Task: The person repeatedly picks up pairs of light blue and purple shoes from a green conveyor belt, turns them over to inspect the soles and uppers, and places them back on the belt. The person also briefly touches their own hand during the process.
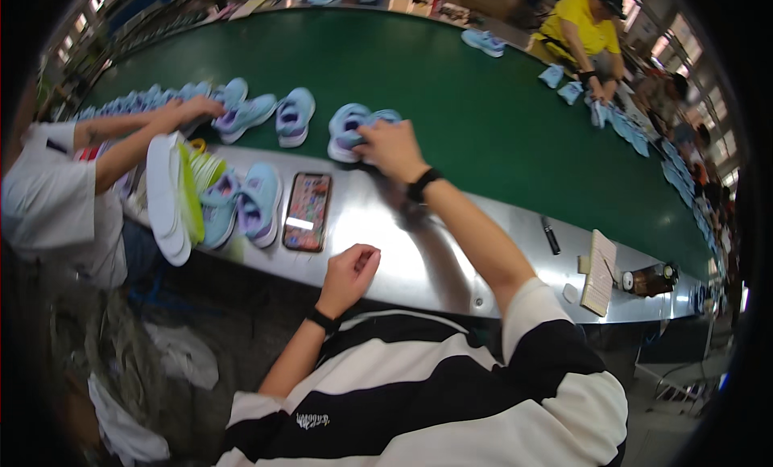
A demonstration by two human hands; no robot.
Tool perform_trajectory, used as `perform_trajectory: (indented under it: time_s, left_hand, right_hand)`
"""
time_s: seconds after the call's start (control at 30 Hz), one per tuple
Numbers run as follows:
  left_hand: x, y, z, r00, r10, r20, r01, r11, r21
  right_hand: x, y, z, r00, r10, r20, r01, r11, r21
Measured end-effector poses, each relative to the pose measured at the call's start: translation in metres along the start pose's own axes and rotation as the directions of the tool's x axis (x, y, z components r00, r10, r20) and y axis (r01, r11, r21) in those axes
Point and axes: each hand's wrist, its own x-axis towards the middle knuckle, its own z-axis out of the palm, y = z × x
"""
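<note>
My right hand (394,151) reaches over the green belt with its fingers closed on a light-blue shoe (345,129). Close against that one stands a second light-blue shoe (385,115), partly hidden behind the hand. My left hand (352,275) is curled loosely at the near edge of the metal ledge, with nothing visible in it. Left of it a phone (307,212) with a lit screen lies on the ledge. Farther left, more blue shoes with purple linings stand on the belt, among them a single shoe (295,117).
At left, a co-worker's hand (200,109) touches shoes on the green belt (451,105). Beside that person are white insoles (163,195) and a blue-purple shoe (259,203). Rightward on the ledge lie a black pen (550,235), a notebook (598,272) and a dark bottle (651,280).
</note>
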Motion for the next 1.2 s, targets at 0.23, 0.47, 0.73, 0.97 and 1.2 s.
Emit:
perform_trajectory:
  time_s: [0.23, 0.47, 0.73, 0.97, 1.2]
  left_hand:
    - [0.006, 0.029, 0.015, 0.987, -0.071, -0.145, 0.081, 0.994, 0.067]
    - [0.001, 0.050, 0.027, 0.960, -0.262, 0.098, 0.227, 0.934, 0.277]
    - [0.002, 0.033, 0.027, 0.828, -0.454, 0.330, 0.551, 0.768, -0.327]
    - [-0.004, 0.048, 0.041, 0.792, -0.510, 0.335, 0.601, 0.560, -0.570]
    - [0.002, 0.060, 0.040, 0.912, -0.362, 0.193, 0.389, 0.614, -0.687]
  right_hand:
    - [-0.179, -0.040, -0.134, 0.991, -0.018, 0.133, -0.003, 0.987, 0.160]
    - [-0.253, -0.046, -0.135, 0.649, 0.739, 0.183, -0.696, 0.479, 0.535]
    - [-0.265, -0.022, -0.103, 0.635, 0.563, 0.530, -0.512, -0.207, 0.834]
    - [-0.263, -0.045, -0.106, 0.653, 0.540, 0.531, -0.284, -0.476, 0.833]
    - [-0.252, -0.047, -0.127, 0.642, 0.653, 0.403, -0.248, -0.320, 0.914]
